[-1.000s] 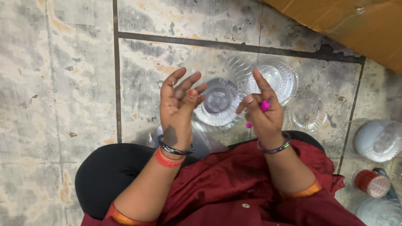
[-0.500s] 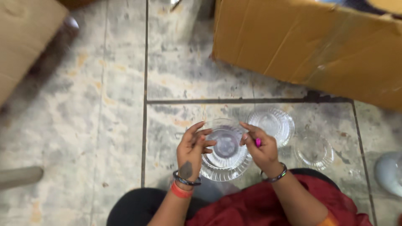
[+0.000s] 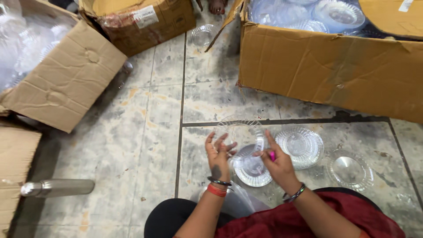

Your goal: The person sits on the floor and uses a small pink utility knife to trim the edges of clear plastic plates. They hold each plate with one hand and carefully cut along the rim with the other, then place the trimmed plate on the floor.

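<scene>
My left hand [image 3: 218, 158] and my right hand [image 3: 278, 166] hold up a clear plastic ribbed bowl [image 3: 240, 131] between them, tilted above the floor. The left fingers curl over its near left rim. The right hand's fingertips touch the right rim, and a small pink object [image 3: 272, 155] is pinched in that hand. Just under the bowl a stack of clear plastic bowls [image 3: 253, 172] rests on the tiled floor in front of my lap. Both wrists wear bangles.
Two more clear bowl stacks [image 3: 303, 147] [image 3: 351, 170] lie to the right. A big cardboard box [image 3: 330, 70] of clear plates stands behind them. Other boxes sit at top [image 3: 141, 24] and left [image 3: 66, 77]. A steel bottle [image 3: 57, 187] lies at left. A person's foot [image 3: 217, 6] shows at top.
My hands, raised with fingers spread a second ago, have come down onto the bowls and now lift one. The view has tilted up, showing the boxes.
</scene>
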